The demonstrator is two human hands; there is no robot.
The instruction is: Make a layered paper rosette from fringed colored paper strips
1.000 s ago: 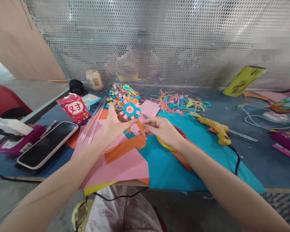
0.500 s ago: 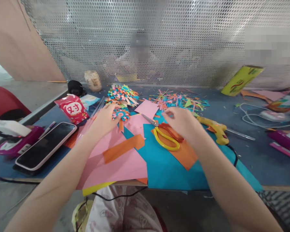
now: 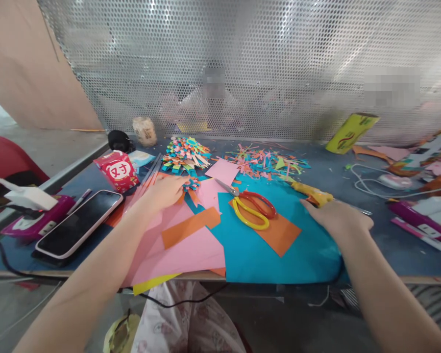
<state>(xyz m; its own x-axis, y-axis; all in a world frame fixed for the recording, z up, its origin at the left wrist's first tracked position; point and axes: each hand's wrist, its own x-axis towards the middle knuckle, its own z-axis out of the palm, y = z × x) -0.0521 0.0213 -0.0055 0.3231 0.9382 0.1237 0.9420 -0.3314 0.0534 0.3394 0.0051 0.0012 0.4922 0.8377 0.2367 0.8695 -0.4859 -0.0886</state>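
Observation:
My left hand [image 3: 168, 190] is closed, its fingertips pinching the edge of a small fringed paper flower [image 3: 191, 185] in blue, pink and orange. An orange strip hangs below the flower. Over at the right, my right hand [image 3: 341, 219] covers the handle of a yellow hot glue gun [image 3: 312, 193], thumb toward the near side; its other fingers are mostly hidden. Scissors [image 3: 250, 210] with one yellow and one red handle lie slightly apart between the hands, on an orange paper piece [image 3: 282, 234] and a blue sheet [image 3: 250, 262].
Behind stand a layered pile of fringed paper flowers [image 3: 185, 153] and a heap of paper scraps [image 3: 266, 162]. Pink sheets [image 3: 191, 257] lie under an orange strip [image 3: 189, 228]. A phone [image 3: 79, 224], a red snack bag [image 3: 116, 170] and a yellow roll [image 3: 352, 132] surround the work.
My right hand has moved right from beside the scissors onto the glue gun's handle. My left hand still holds the paper flower. The blue sheet's right corner now looks bent.

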